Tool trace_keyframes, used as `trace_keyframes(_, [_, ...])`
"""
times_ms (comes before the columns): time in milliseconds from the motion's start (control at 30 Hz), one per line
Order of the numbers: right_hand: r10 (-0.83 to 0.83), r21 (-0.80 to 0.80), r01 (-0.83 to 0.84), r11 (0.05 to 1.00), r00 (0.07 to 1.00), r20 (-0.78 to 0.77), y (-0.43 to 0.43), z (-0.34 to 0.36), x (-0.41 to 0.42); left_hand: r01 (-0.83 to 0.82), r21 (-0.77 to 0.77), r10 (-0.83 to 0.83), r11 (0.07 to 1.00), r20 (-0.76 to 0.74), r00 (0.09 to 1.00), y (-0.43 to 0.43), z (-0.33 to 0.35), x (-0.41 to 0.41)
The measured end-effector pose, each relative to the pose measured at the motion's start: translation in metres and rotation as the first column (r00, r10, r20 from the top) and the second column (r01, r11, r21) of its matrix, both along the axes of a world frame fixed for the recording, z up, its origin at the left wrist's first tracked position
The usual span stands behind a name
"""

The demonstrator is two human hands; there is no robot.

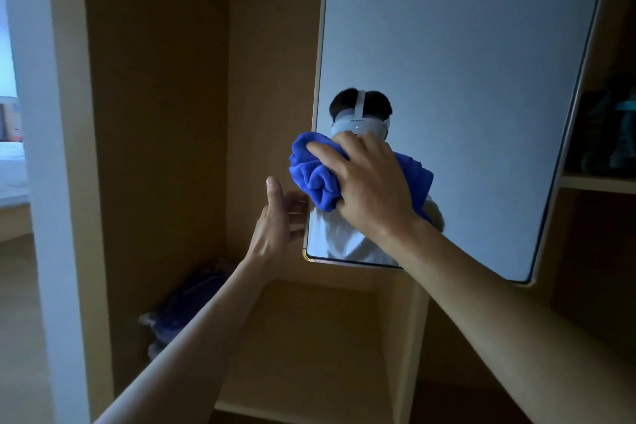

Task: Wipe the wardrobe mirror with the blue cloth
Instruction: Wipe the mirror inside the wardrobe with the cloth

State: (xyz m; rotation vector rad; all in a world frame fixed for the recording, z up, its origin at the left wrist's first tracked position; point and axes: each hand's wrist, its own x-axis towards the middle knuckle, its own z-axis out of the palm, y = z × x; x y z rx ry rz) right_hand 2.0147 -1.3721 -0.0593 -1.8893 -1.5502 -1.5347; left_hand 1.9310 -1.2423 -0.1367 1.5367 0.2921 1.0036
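The wardrobe mirror [464, 45] is a tall framed panel filling the upper right of the head view, tilted toward me. My right hand [368, 182] presses a bunched blue cloth [313, 175] flat against the mirror's lower left part. My left hand [278, 220] grips the mirror's left edge near its bottom corner, thumb up and fingers wrapped behind the frame. The glass reflects a person in a white shirt, partly hidden by the cloth and my hand.
Wooden wardrobe walls [155, 113] and a lower compartment [327, 337] lie behind and below the mirror. A dark blue bundle [186, 306] rests low at the left. A shelf [599, 182] at the right holds dark items. A white door frame [38, 148] stands far left.
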Motion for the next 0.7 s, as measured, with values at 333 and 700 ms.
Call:
trace_keyframes(333, [0.016,-0.072,-0.018,0.997,0.999,-0.029,0.000,-0.081,0.005,0.002,-0.070,-0.002,0.998,0.000,1.000,-0.001,-0.008,-0.001])
trace_keyframes(700, [0.032,-0.241,-0.045,0.970,0.998,-0.057,-0.007,-0.101,0.002,-0.112,0.016,0.113,0.994,-0.062,0.992,-0.013,-0.019,-0.005])
